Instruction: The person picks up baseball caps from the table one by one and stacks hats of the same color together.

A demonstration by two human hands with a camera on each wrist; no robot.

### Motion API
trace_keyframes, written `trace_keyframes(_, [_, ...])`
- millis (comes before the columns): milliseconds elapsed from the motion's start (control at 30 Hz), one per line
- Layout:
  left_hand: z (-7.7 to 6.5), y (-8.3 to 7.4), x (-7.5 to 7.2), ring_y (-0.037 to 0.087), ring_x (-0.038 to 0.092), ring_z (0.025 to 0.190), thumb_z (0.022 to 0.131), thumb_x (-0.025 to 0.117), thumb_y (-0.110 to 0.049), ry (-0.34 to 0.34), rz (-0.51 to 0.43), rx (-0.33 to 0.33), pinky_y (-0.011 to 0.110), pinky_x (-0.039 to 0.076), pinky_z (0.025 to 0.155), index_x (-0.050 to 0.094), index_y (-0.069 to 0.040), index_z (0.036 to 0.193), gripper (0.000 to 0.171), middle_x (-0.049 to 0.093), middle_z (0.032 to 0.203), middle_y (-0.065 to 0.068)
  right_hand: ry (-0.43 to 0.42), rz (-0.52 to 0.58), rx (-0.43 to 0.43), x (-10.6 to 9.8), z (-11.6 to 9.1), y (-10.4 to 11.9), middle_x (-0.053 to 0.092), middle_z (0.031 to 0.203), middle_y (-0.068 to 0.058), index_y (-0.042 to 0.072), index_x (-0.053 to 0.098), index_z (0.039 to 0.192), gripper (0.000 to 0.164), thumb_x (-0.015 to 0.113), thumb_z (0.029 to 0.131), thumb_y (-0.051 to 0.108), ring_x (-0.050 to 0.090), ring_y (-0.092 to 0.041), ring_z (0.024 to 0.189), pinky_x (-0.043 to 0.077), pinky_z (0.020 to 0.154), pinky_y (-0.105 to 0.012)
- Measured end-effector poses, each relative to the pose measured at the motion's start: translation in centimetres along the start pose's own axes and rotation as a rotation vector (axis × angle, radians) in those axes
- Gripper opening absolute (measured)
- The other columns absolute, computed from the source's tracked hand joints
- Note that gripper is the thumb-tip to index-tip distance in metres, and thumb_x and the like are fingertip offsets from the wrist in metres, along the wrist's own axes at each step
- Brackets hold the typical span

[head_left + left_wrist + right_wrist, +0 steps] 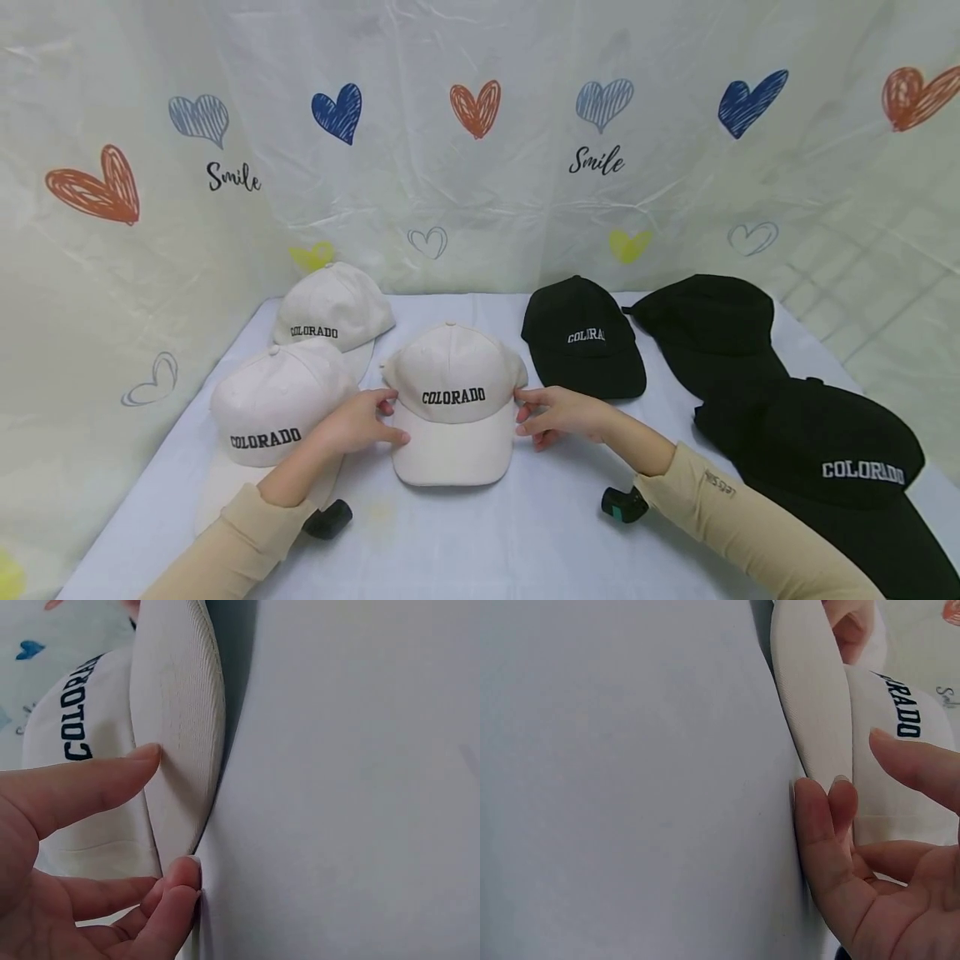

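Note:
A cream baseball cap (452,454) lettered COLORADO sits in the middle of the table, brim toward me. My left hand (362,423) is at its left side. In the left wrist view the thumb (120,784) lies on top of the brim and the bent fingers (176,900) are at the brim's edge, near the table. On the other side, my right hand (562,415) touches the cap with its fingertips. The right wrist view shows its fingers (817,817) along the brim edge, loosely bent, with the thumb (915,765) raised apart from them.
Two more cream caps, a rear one (333,304) and a front one (277,400), stand on the left. On the right are three black caps: one (581,358) near the middle, one (712,325) behind, one (832,433) in front. A heart-printed sheet (510,183) hangs behind the table (480,550).

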State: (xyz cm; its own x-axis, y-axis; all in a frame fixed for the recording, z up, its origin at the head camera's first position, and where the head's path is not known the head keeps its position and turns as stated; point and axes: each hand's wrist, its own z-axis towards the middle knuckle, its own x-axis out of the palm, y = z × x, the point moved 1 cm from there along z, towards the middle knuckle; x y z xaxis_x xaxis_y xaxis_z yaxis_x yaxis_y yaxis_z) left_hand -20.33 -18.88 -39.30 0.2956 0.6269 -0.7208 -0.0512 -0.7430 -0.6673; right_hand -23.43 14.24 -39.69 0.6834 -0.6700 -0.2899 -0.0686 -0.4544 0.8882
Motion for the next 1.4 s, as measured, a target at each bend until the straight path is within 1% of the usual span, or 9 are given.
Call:
trace_keyframes(267, [-0.7,-0.5,-1.0,0.017,0.06,0.079,0.089,0.08,-0.02,0.038,-0.002,0.02,0.032,0.049,0.069,0.048,0.009,0.146,0.072,0.064,0.114,0.011,0.011,0.037,-0.026,-0.3,-0.5,-0.5,0.057,0.114,-0.012,-0.008,0.032,0.155,0.07,0.068,0.097,0.008,0.063,-0.021,0.083,0.059,0.083,-0.034])
trace_keyframes(433, [-0.9,-1.4,-2.0,0.018,0.063,0.085,0.092,0.076,-0.022,0.029,0.0,0.068,0.032,0.051,0.072,0.056,0.001,0.143,0.06,0.066,0.114,0.008,0.005,0.064,-0.054,-0.5,-1.0,-0.5,0.058,0.116,-0.014,-0.007,0.037,0.154,0.066,0.068,0.097,0.008,0.065,-0.022,0.083,0.06,0.084,-0.036])
trace_keyframes(533, [-1.0,-1.8,-2.7,0.021,0.062,0.089,0.093,0.075,-0.022,0.023,-0.028,0.095,0.034,0.05,0.075,0.061,-0.004,0.14,0.052,0.066,0.112,0.005,-0.019,0.075,-0.069,-0.7,-1.1,-0.5,0.059,0.116,-0.014,-0.006,0.042,0.152,0.063,0.069,0.098,0.01,0.066,-0.023,0.084,0.06,0.084,-0.037])
trace_keyframes(667, [-1.6,-2.2,-3.8,0.024,0.062,0.09,0.095,0.074,-0.023,0.021,-0.068,0.146,0.036,0.049,0.08,0.065,-0.007,0.137,0.045,0.067,0.108,0.002,-0.066,0.083,-0.088,-1.0,-1.3,-0.5,0.06,0.11,-0.013,-0.005,0.051,0.146,0.054,0.069,0.098,0.012,0.068,-0.023,0.083,0.06,0.082,-0.034])
trace_keyframes(767, [-2.3,-2.6,-4.7,0.028,0.066,0.092,0.097,0.072,-0.023,0.015,-0.092,0.187,0.037,0.05,0.084,0.065,-0.007,0.135,0.042,0.068,0.107,0.002,-0.078,0.094,-0.107,-1.2,-1.6,-0.3,0.06,0.104,-0.012,-0.006,0.055,0.142,0.048,0.069,0.099,0.012,0.067,-0.023,0.083,0.06,0.081,-0.034])
trace_keyframes(867, [-3.0,-3.0,-5.7,0.03,0.068,0.094,0.098,0.07,-0.023,-0.009,-0.105,0.226,0.04,0.051,0.087,0.066,-0.006,0.134,0.04,0.069,0.107,0.003,-0.07,0.113,-0.129,-1.2,-1.8,0.1,0.059,0.101,-0.011,-0.008,0.057,0.138,0.045,0.068,0.1,0.012,0.066,-0.024,0.083,0.06,0.081,-0.035])
trace_keyframes(1067, [-4.5,-3.0,-7.4,0.016,0.068,0.098,0.1,0.069,-0.026,-0.087,-0.047,0.26,0.041,0.052,0.09,0.071,-0.012,0.125,0.029,0.071,0.11,-0.001,-0.093,0.116,-0.173,-0.7,-2.0,0.8,0.061,0.1,-0.01,-0.009,0.06,0.133,0.041,0.068,0.099,0.012,0.065,-0.023,0.084,0.06,0.082,-0.036])
trace_keyframes(1267, [-6.2,-2.4,-9.1,0.016,0.067,0.095,0.099,0.07,-0.02,-0.145,0.014,0.292,0.033,0.053,0.083,0.074,-0.017,0.108,0.011,0.07,0.106,-0.003,-0.107,0.058,-0.278,0.7,-1.9,1.8,0.064,0.104,-0.009,-0.007,0.064,0.13,0.036,0.067,0.099,0.011,0.065,-0.025,0.09,0.059,0.084,-0.037])
trace_keyframes(1400, [-7.5,-1.8,-10.6,0.015,0.065,0.087,0.099,0.07,-0.018,-0.192,0.035,0.297,0.029,0.051,0.076,0.073,-0.011,0.108,0.011,0.069,0.098,0.002,-0.095,0.056,-0.335,2.0,-1.8,2.7,0.065,0.104,-0.009,-0.007,0.065,0.127,0.033,0.066,0.098,0.009,0.065,-0.026,0.09,0.059,0.083,-0.035])
